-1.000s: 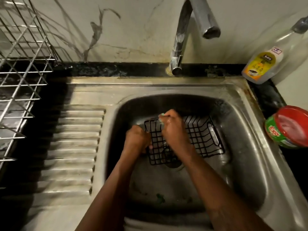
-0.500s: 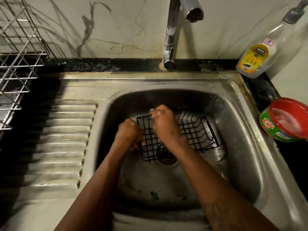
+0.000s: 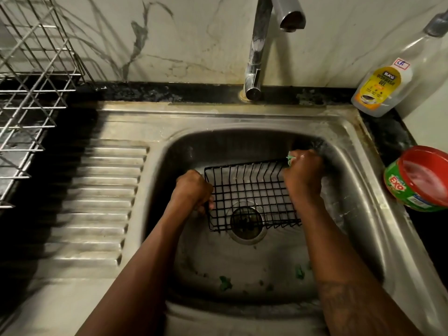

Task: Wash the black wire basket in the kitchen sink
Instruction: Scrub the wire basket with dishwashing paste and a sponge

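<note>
Black wire basket (image 3: 249,197), a square grid, spans frame centre inside the steel sink (image 3: 349,214). Left hand (image 3: 192,190) grips its left rim; right hand (image 3: 303,175) clamps a green scrubber (image 3: 290,159) at its upper-right corner.

A home kitchen, at the washing-up spot: a stainless steel sink (image 3: 242,121) with a ribbed drainboard (image 3: 101,195) is set into a black stone tabletop (image 3: 390,137); a chrome tap (image 3: 257,57) rises behind it against a marble-veined wall (image 3: 194,44); a wire dish rack (image 3: 31,93) stands left; a dishwash gel bottle (image 3: 378,88) and a red-lidded soap tub (image 3: 421,178) stand right.
</note>
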Demonstrator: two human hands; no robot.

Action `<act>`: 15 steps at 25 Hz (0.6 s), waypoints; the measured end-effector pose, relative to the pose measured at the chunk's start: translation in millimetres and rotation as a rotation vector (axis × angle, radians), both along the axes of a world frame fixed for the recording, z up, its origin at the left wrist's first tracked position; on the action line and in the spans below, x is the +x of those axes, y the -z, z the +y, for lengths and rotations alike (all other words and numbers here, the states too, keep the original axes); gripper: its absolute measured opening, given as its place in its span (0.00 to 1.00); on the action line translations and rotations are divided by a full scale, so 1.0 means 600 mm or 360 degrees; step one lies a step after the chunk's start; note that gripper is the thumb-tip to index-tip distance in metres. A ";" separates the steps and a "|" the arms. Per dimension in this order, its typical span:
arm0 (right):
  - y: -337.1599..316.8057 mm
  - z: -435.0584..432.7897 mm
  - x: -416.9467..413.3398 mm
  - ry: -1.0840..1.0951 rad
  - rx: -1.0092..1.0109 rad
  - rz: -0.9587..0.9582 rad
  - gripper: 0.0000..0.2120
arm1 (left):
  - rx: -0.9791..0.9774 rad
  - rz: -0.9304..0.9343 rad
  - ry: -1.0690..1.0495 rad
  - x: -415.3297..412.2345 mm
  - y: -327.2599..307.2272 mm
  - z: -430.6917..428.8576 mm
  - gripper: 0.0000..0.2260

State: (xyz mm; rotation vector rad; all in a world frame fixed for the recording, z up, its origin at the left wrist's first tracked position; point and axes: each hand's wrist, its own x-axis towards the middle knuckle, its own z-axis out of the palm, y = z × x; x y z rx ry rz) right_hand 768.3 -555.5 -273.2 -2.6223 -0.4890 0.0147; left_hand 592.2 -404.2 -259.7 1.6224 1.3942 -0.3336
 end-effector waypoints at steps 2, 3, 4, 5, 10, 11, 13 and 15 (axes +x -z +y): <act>-0.005 0.016 -0.028 -0.0066 0.0011 0.0030 0.18 | 0.0005 0.0000 0.0006 0.000 0.005 0.002 0.09; -0.007 0.030 -0.051 -0.0176 0.0052 0.0077 0.16 | 0.0011 -0.0009 0.0000 -0.001 0.007 0.003 0.08; -0.011 0.045 -0.079 -0.0325 0.0105 0.0153 0.14 | 0.0019 -0.0010 0.0005 -0.001 0.008 0.003 0.08; -0.013 0.064 -0.108 -0.0488 0.0127 0.0229 0.10 | 0.0033 -0.0007 0.0010 -0.002 0.009 0.004 0.08; -0.008 0.107 -0.166 -0.1012 0.0172 0.0192 0.09 | 0.0127 0.0091 0.0071 -0.003 -0.002 0.005 0.06; -0.004 0.098 -0.148 -0.0942 0.0138 0.0156 0.06 | 0.0120 0.0092 0.0073 -0.003 0.003 0.007 0.06; -0.001 0.061 -0.100 -0.0575 0.0143 0.0192 0.05 | 0.0054 0.0056 0.0045 -0.001 0.010 0.010 0.08; 0.003 0.019 -0.040 -0.0265 0.0063 0.0050 0.14 | -0.0010 0.0051 0.0029 0.001 0.009 0.011 0.09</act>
